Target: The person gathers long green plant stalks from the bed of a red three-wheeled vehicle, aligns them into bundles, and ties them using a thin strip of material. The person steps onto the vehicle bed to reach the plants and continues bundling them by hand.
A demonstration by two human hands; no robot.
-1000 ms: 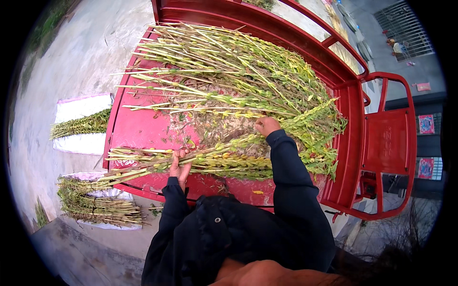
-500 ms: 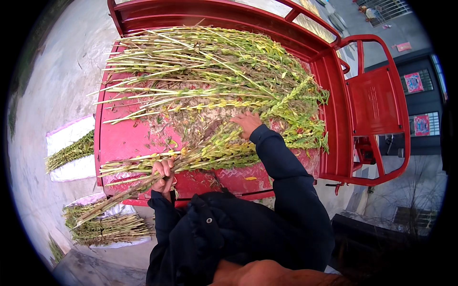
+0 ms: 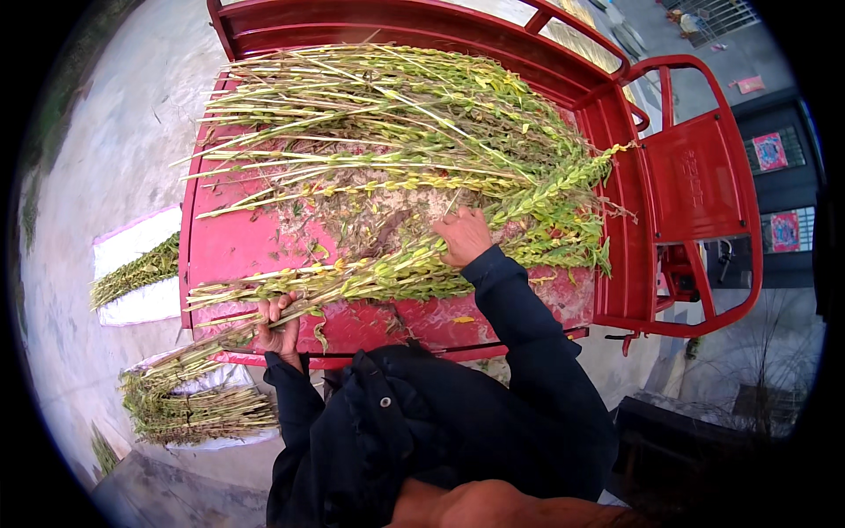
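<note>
Cut sesame stalks with green and yellowing pods lie across a red cargo bed, their bare ends to the left and leafy tops to the right. My left hand is closed around the lower stems of a bundle at the bed's near left edge. Some of these stems slant out over the edge. My right hand rests farther up, at the podded part, its fingers bent in against the stalks. A thin stem shows by its fingertips, which are partly hidden.
Red side rails bound the bed's far side, and a red frame stands at its right. On the concrete ground at left, more stalks lie on two white sheets. Leaf litter and pale chaff cover the bed's middle.
My left hand has moved left and slightly down along the stems. My right hand's fingers, spread before, are now drawn in. A leafy tip now reaches farther right, over the bed's end wall.
</note>
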